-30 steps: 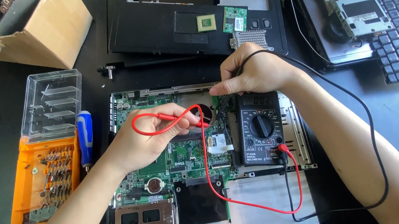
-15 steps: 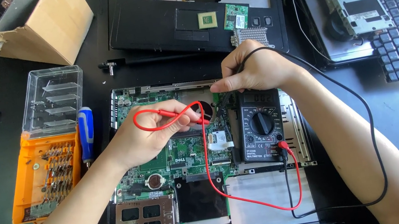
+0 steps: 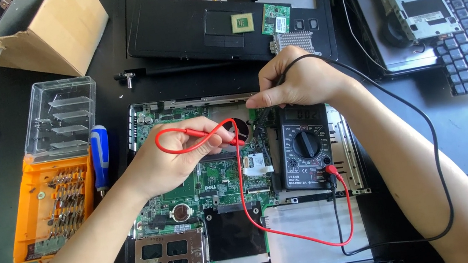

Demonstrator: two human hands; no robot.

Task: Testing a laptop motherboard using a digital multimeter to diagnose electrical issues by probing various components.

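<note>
The exposed laptop motherboard [image 3: 216, 177] lies mid-tabletop, a black digital multimeter [image 3: 306, 148] resting on its right side. The left hand [image 3: 173, 159] pinches the red probe [image 3: 229, 138] and the right hand [image 3: 294, 82] grips the black probe [image 3: 260, 122], both just left of the multimeter. Best to hold both tips steady on single contacts, keeping the display unobstructed.
</note>
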